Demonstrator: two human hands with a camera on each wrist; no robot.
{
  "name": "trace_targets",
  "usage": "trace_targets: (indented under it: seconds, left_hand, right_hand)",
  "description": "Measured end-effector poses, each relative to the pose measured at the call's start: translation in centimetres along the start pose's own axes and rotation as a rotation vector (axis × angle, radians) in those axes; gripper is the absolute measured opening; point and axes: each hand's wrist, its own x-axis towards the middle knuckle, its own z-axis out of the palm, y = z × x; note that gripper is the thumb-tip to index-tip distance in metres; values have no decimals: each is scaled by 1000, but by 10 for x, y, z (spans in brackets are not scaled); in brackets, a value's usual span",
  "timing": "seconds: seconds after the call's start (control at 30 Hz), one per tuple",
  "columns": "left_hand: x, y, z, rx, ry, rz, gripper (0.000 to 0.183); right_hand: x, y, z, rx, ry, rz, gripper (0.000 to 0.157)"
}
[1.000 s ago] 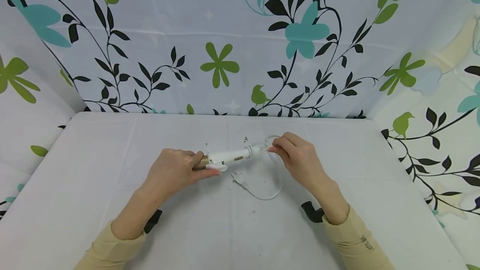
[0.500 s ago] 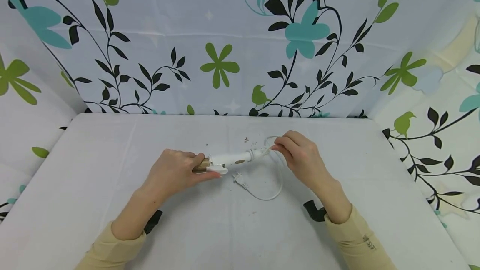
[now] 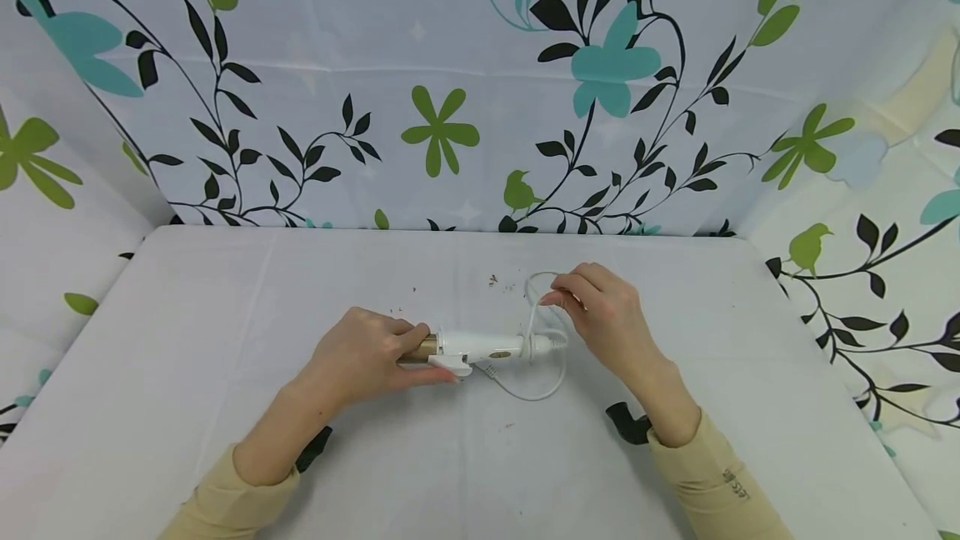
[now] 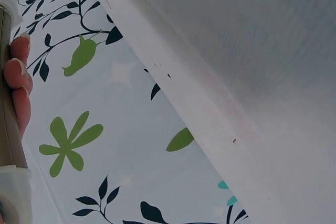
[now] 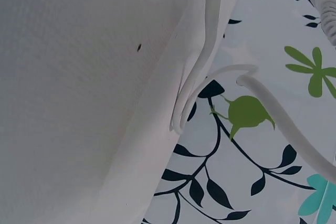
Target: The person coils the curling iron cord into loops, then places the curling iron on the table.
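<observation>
Got a white-and-gold curling iron gripped by its gold barrel in the left hand over the white table, plus its cord pinched in the right hand kinda close by

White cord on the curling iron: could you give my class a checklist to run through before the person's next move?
1. Left hand holding the curling iron: ok, it grips the gold barrel.
2. Right hand holding the white cord: ok, pinched between thumb and fingers.
3. Cord wound fully round the iron: cannot tell; it crosses the iron, but the underside is hidden.
4. Cord fully gathered: not ok; a loose loop lies on the table.
5. Plug fully in view: not ok; the iron covers its prongs.
</observation>
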Motion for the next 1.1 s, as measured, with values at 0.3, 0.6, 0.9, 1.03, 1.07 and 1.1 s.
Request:
trace_targets:
  seconds: [0.3, 0.6, 0.9, 1.03, 1.07, 1.1]
  left_hand:
    - [2, -1, -1, -48, 41, 39, 60]
    - [4, 0, -4, -83, 94, 22, 60]
    - [6, 0, -5, -87, 138, 35, 59]
    - [6, 0, -5, -105, 142, 46, 58]
    - [6, 1, -5, -109, 145, 48, 58]
    - [6, 1, -5, -111, 149, 51, 57]
  right_hand:
    - [0, 5, 3, 102, -4, 15, 20]
    - [-1, 11, 6, 361, -63, 119, 20]
    - [-4, 9, 10, 450, -118, 145, 21]
    - [-6, 6, 13, 463, -131, 130, 27]
    - [-6, 5, 14, 467, -133, 122, 27]
    - [-6, 4, 15, 477, -135, 113, 28]
